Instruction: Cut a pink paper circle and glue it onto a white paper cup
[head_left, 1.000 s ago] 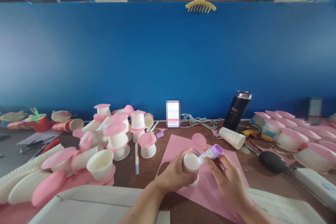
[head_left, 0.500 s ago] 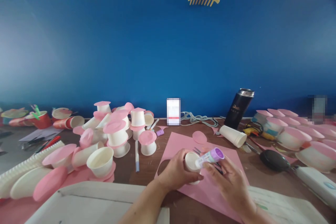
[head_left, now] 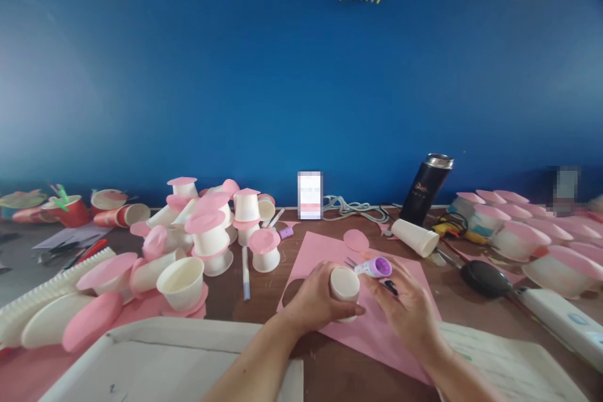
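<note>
The left hand (head_left: 313,304) is curled around a small white paper cup (head_left: 344,284), its thumb along the near side; the cup's round end faces up toward the camera. The right hand (head_left: 407,304) grips a white cylindrical glue stick with a purple end (head_left: 373,267) between thumb and fingers. The glue stick is tilted, purple end toward the right, its other end just beside the cup; contact between the two cannot be determined.

Both items are above a pink paper sheet (head_left: 377,342) on a dark brown table (head_left: 264,320). A pink paper disc (head_left: 356,240) lies at the sheet's far edge. Beyond the right hand, a white stack of nested paper cups (head_left: 413,238) lies on its side near a black cylindrical bottle with a metal rim (head_left: 425,191). A small purple cap (head_left: 286,233) lies left of the sheet.
</note>
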Available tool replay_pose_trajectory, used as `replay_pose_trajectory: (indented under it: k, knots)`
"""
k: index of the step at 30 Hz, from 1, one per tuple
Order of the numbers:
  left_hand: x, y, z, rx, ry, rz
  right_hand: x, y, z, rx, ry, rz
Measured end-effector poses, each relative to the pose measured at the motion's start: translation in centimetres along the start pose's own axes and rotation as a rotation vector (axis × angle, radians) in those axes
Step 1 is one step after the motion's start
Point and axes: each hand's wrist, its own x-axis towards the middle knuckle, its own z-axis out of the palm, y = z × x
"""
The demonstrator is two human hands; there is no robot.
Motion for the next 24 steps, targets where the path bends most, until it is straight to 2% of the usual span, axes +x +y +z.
replay_pose_trajectory:
  k: [4, 10, 15, 24]
  knots:
    - [0.1, -0.1, 0.2, 0.042, 0.016, -0.010, -0.6, 0.0, -0.3, 0.000, 0.038, 0.068]
    - [0.1, -0.1, 0.3, 0.063, 0.022, -0.006, -0.8, -1.1, -0.1, -0.018, -0.082, 0.032]
    - [0.2, -0.1, 0.4, 0.085, 0.025, 0.015, -0.4, -0.9, 0.1, -0.078, 0.000, 0.010]
    - [0.0, 0.0, 0.2, 0.082, 0.022, 0.013, 0.2, -0.9, -0.2, -0.071, 0.014, 0.053]
